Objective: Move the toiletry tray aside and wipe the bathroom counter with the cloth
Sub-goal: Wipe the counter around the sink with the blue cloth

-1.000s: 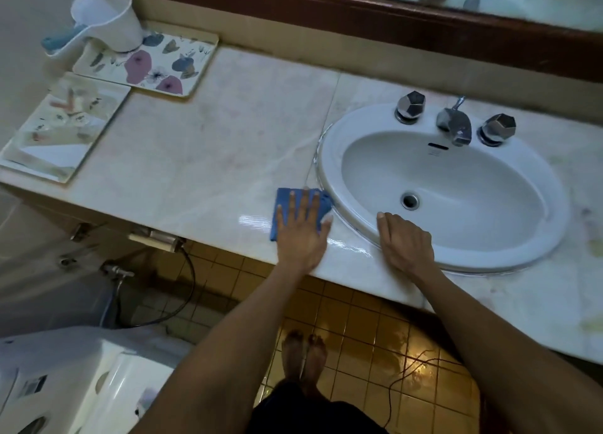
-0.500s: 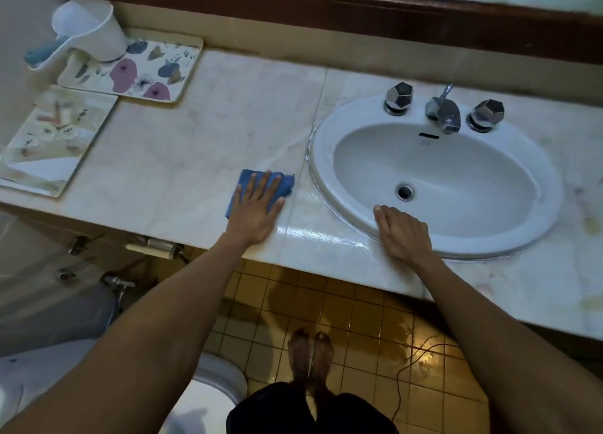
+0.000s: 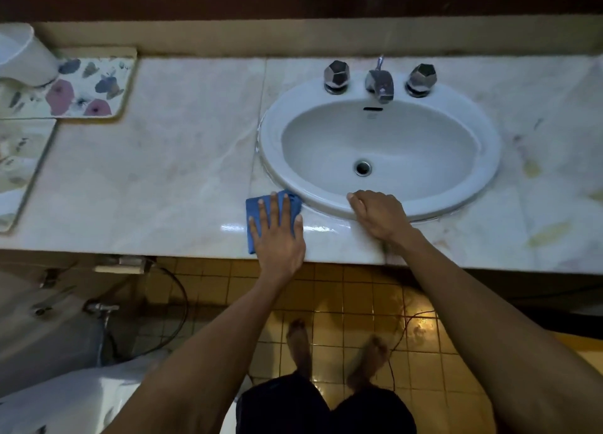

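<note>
L hand point(image 3: 277, 234) flat, fingers spread, pressing blue cloth point(image 3: 261, 205) onto table point(image 3: 169, 172) near front edge, just L of sink point(image 3: 489, 159). R hand point(image 3: 378, 213) loosely curled, holding nothing, resting on sink's front rim. Floral tray point(image 3: 98, 87) far L of both hands at back, white cup point(image 3: 23, 54) on it. 2nd tray point(image 3: 19, 159) just in front.

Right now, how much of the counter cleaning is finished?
Done: the floral tray sits aside at the far left. In hand: the left hand presses the blue cloth flat beside the sink; the right hand rests on its rim. Left: the stained counter right of the sink.
</note>
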Demonstrator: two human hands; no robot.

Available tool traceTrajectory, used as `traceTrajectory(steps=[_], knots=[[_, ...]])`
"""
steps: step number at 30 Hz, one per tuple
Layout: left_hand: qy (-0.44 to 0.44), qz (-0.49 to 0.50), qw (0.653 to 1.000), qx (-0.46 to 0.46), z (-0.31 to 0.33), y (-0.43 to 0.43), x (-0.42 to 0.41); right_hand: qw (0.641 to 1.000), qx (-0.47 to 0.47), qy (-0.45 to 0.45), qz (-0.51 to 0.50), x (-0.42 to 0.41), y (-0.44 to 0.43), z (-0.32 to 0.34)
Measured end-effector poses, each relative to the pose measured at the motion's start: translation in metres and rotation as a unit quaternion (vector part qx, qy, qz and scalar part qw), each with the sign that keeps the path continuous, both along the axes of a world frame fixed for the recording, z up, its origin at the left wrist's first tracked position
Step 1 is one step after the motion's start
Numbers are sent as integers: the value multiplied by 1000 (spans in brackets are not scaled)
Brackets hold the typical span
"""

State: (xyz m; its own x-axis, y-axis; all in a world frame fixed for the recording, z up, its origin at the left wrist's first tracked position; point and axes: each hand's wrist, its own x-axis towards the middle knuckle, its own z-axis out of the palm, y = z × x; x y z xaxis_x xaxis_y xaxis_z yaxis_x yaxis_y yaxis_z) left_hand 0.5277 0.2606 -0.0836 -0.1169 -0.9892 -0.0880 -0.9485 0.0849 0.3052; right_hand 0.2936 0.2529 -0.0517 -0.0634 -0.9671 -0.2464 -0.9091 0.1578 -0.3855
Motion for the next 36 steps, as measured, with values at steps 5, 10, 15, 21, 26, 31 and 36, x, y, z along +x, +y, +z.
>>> traceTrajectory(steps=[5,10,15,21,26,31,36], knots=[[-13,10,1000,9,-3,27,-36,998,-57,15,14,-46,29,5],[2,38,999,3,-4,69,-95,992,-92,0,81,-102,66,8],[19,22,1000,12,-4,121,-181,992,-62,-70,83,-159,104,18],[38,-42,998,26,8,155,-295,995,-57,-87,1,-265,173,27],[38,-70,996,42,12,150,-350,981,-108,-86,-138,-351,225,27],[72,-103,991,55,14,134,-392,962,-92,-74,-245,-405,258,14],[106,-218,965,100,17,135,-476,947,-60,-54,-311,-425,268,7]])
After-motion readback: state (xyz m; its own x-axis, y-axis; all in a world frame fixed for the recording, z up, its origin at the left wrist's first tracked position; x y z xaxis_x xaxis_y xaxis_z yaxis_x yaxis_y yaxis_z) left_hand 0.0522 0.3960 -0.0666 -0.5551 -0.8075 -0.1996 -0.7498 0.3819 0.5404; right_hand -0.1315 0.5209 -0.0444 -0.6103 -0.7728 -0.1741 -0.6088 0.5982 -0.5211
